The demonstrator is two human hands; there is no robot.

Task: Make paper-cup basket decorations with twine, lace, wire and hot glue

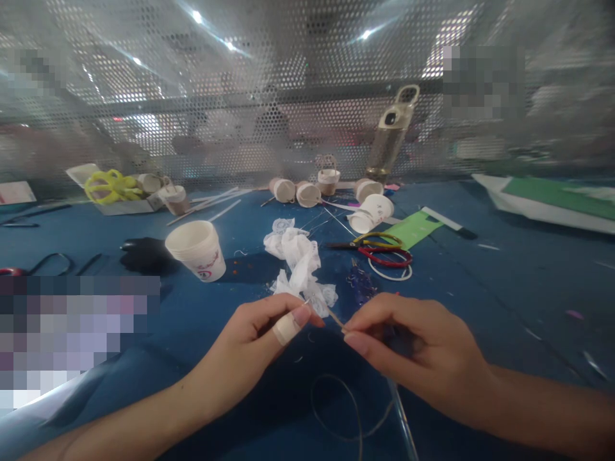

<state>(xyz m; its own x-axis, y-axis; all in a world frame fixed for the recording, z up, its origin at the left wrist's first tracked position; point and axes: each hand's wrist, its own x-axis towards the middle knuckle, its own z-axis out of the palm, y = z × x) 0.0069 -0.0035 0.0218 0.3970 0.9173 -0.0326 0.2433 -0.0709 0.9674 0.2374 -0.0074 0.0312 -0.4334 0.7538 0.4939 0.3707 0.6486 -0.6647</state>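
My left hand, a pale bandage around its thumb, is closed in a pinch. A tiny whitish end shows at its fingertips, too small to name. My right hand pinches a thin tan strip between thumb and forefinger. The strip slants up toward my left fingertips; whether it reaches them I cannot tell. Just beyond my left hand lies crumpled white lace fabric. Below my hands a thin cord loops on the blue table, beside a clear rod partly under my right hand.
Scissors with yellow and red handles lie beyond my right hand, near a green sheet. Stacked paper cups stand at left; another cup lies tipped. Small wrapped cups, a bottle and perforated metal panel are behind.
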